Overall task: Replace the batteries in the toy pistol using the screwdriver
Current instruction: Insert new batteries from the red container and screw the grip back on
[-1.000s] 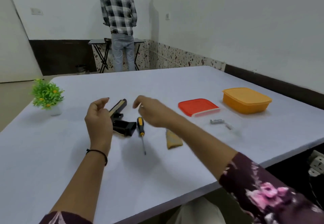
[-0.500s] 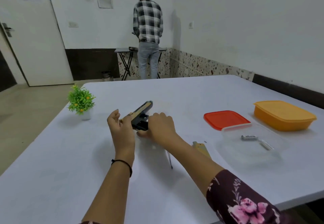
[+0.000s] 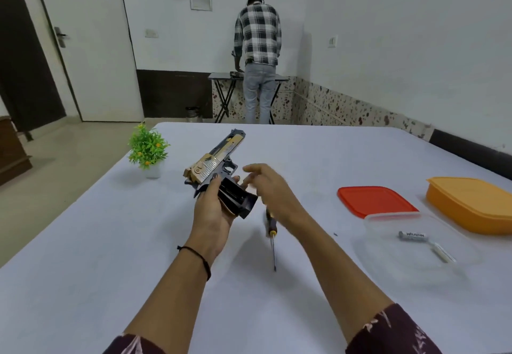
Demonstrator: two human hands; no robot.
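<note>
Holding toy pistol (image 3: 213, 159) in L hand (image 3: 213, 215), fingers clamped round grip; R hand (image 3: 268, 190) alongside, fingers spread; screwdriver (image 3: 273, 243) on desk (image 3: 110, 270).

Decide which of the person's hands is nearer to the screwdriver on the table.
Right. The right hand hangs open over the handle of the screwdriver; the left hand grips the toy pistol, off to the screwdriver's left.

screwdriver (image 3: 273, 233) handle partly behind rt hand (image 3: 270, 193), fingers (image 3: 250, 169) blurred; orange box (image 3: 471, 204) cut at edge
</note>
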